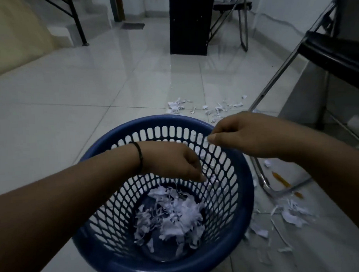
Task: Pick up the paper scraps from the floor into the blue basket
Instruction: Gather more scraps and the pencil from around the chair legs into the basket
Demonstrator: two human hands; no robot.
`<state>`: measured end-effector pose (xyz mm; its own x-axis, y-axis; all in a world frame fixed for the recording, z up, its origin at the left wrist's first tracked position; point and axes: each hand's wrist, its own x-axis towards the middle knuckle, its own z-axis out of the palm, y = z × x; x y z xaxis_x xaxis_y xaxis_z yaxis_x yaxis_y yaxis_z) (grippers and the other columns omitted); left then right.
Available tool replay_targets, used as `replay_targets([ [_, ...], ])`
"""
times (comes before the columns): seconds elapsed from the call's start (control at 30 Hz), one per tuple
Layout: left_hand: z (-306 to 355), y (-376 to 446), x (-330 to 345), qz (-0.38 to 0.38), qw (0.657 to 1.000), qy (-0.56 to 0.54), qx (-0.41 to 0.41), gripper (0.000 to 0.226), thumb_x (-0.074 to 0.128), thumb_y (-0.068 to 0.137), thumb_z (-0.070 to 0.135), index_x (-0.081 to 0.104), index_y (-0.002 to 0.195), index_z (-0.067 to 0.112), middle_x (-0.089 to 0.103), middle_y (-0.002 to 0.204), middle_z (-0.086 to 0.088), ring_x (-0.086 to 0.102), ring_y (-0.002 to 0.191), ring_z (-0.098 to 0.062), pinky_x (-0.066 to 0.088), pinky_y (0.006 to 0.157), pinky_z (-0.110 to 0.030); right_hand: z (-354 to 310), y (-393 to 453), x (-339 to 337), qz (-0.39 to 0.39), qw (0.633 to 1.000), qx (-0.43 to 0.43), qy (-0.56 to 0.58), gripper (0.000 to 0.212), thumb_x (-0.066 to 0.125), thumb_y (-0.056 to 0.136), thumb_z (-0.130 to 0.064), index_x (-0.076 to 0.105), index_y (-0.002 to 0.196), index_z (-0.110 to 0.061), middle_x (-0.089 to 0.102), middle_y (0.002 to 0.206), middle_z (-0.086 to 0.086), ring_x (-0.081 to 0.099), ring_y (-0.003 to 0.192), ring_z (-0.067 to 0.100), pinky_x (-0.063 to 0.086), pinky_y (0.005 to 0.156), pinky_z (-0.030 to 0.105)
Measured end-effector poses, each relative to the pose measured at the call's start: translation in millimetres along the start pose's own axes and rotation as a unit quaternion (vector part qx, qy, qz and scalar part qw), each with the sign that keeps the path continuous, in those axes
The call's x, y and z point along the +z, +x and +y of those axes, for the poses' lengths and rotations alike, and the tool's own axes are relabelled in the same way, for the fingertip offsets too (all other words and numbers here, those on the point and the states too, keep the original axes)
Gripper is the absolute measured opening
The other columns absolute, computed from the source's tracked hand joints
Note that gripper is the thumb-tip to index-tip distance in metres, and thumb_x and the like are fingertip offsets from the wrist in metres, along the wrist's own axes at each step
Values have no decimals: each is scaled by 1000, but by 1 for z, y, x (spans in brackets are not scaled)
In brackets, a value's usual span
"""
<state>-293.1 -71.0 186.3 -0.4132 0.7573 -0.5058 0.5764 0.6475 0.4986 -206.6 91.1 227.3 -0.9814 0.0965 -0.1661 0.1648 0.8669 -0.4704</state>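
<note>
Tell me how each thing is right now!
Basket: upright on the floor, partly filled with scraps.
Scraps in basket: piled at the bottom.
Floor scraps: scattered beyond and right of the basket, not yet picked up.
Left hand: over the basket, fingers pointing down, nothing clearly held.
Right hand: over the basket's far rim, fingertips together; any scrap there is too small to see.
Chair: standing at right.

Arms: both were bare to the frame's edge, no sleeves showing.
Left wrist: wore a thin black band point(140, 156).
Hands: bare, ungloved.
</note>
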Motion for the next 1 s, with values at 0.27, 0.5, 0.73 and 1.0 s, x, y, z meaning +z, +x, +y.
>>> replay_targets([
  [0.27,41,35,37,83,995,39,45,16,52,88,31,60,94,19,64,87,2,61,78,-16,53,67,-28,48,-18,-21,-8,990,62,-127,22,52,90,-44,54,76,-27,58,75,-10,53,69,6,40,58,25],
  [0.5,114,42,27,385,906,-28,174,14,57,84,33,51,96,28,56,78,12,53,67,-3,41,55,-16,116,-53,-41,-51,984,153,-76,11,46,96,-31,55,89,-30,67,81,-5,67,68,10,54,49,24],
  [0.73,235,108,52,317,927,-18,198,17,56,81,30,61,90,15,60,81,1,54,71,-10,48,58,-21,246,-122,4,-87,952,290,50,14,45,96,-22,55,102,-27,66,88,-1,66,74,13,57,67,33],
  [1.0,257,190,164,178,978,-8,110,24,56,82,29,65,87,8,67,88,-11,62,84,-26,48,67,-25,377,-186,106,6,874,481,62,28,46,91,-19,58,112,-4,58,120,13,54,109,27,38,81,24],
])
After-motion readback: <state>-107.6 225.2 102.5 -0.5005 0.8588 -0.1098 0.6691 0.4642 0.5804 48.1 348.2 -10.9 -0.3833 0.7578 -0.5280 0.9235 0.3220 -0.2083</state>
